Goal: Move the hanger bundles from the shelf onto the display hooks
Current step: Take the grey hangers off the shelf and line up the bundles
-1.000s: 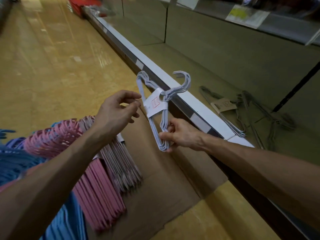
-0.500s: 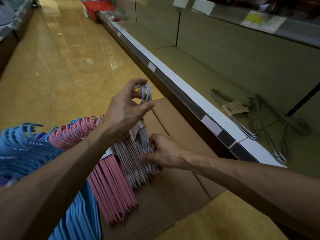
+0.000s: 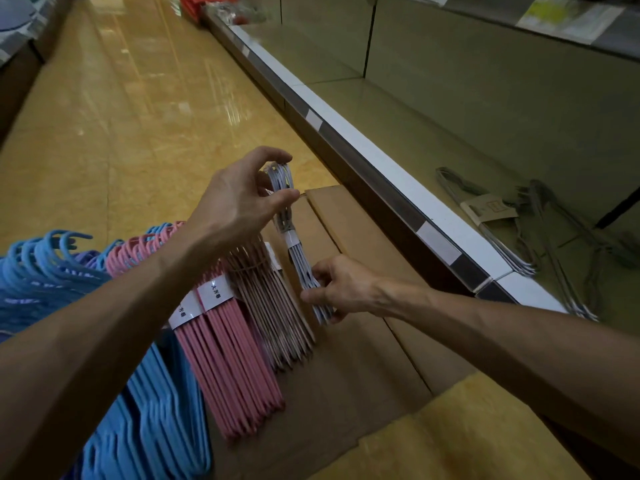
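A pale lilac hanger bundle [image 3: 296, 249] with a white paper band stands nearly edge-on beside the hanging rows. My left hand [image 3: 239, 199] pinches its hook end at the top. My right hand [image 3: 341, 287] grips its lower corner. To the left hang tan-pink bundles [image 3: 273, 299], pink bundles [image 3: 232, 362] with white labels and blue bundles [image 3: 152, 417]. On the low shelf [image 3: 450, 140] at the right lie more grey hanger bundles [image 3: 512, 233], one with a brown paper band.
A flattened cardboard box [image 3: 374, 344] lies on the floor under the hangers, against the shelf's white price rail [image 3: 381, 161]. The shiny yellow aisle floor [image 3: 121, 109] stretches ahead. A red crate [image 3: 190, 5] sits far up the aisle.
The lilac bundle went from held flat above the shelf edge down and left to the hanging rows, turned edge-on. My left hand took hold of its hook end.
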